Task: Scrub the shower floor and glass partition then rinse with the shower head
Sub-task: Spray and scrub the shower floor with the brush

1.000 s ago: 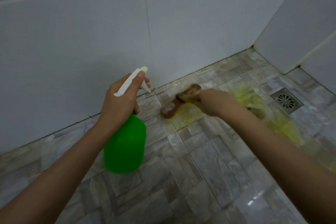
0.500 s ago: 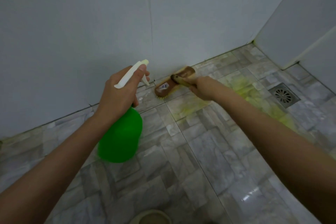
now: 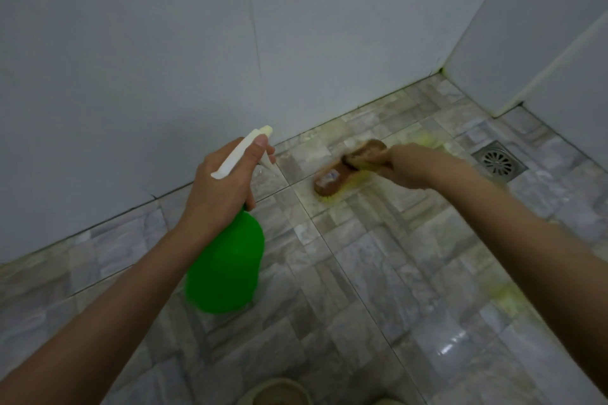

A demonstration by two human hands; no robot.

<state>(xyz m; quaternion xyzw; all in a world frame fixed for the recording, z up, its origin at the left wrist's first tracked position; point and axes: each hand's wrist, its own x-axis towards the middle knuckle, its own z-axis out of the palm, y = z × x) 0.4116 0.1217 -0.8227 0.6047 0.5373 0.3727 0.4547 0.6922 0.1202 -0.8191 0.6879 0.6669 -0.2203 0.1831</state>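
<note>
The grey tiled floor (image 3: 378,289) fills the lower frame. A brown brush (image 3: 329,179) touches it mid-frame. A metal drain (image 3: 498,162) sits at the right.

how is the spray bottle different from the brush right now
The spray bottle is bright green with a white trigger top; the brush is brown. The left hand holds the bottle by its neck; the right hand holds the brush down on the floor tiles. Both are held, one per hand.

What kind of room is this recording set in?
Most likely a tiled shower or bathroom: a metal floor drain set in grey floor tiles, white wall tiles, and a scrub brush on the wet floor.
</note>
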